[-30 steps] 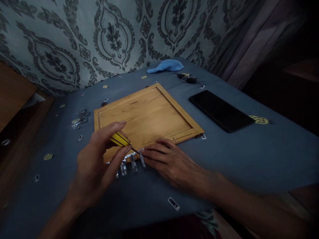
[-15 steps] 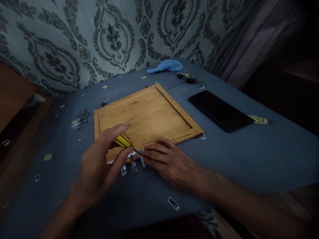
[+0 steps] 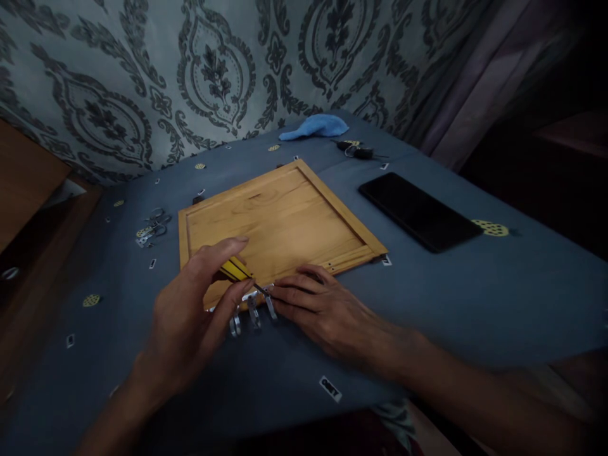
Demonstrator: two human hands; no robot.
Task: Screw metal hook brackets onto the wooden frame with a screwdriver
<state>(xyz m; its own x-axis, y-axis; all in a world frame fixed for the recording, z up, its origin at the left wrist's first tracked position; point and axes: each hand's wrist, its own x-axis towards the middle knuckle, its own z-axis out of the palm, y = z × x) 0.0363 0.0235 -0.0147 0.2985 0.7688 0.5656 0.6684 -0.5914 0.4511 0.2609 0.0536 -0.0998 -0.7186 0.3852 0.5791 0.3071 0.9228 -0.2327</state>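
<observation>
My left hand (image 3: 192, 310) grips the yellow, black-striped handle of a screwdriver (image 3: 236, 268), thumb and fingers closed around it. Its thin shaft slants down to the right, the tip meeting a metal hook strip (image 3: 250, 296) on the near edge of a framed wooden panel (image 3: 270, 221). Several curved silver hooks hang from the strip over that edge. My right hand (image 3: 327, 310) rests at the strip's right end, its bent fingers pressed together against the metal beside the screwdriver tip. Whether a screw sits under the tip is hidden.
A black phone (image 3: 420, 212) lies right of the panel. Behind are dark keys (image 3: 356, 150) and a blue cloth (image 3: 316, 126). Loose metal rings (image 3: 154, 227) lie left on the blue tablecloth (image 3: 475, 297). A patterned curtain (image 3: 218, 69) hangs at the back; wooden furniture (image 3: 28, 177) stands left.
Almost nothing differs. The view has shifted very slightly, while both hands, the screwdriver and the hook strip keep their places on the panel.
</observation>
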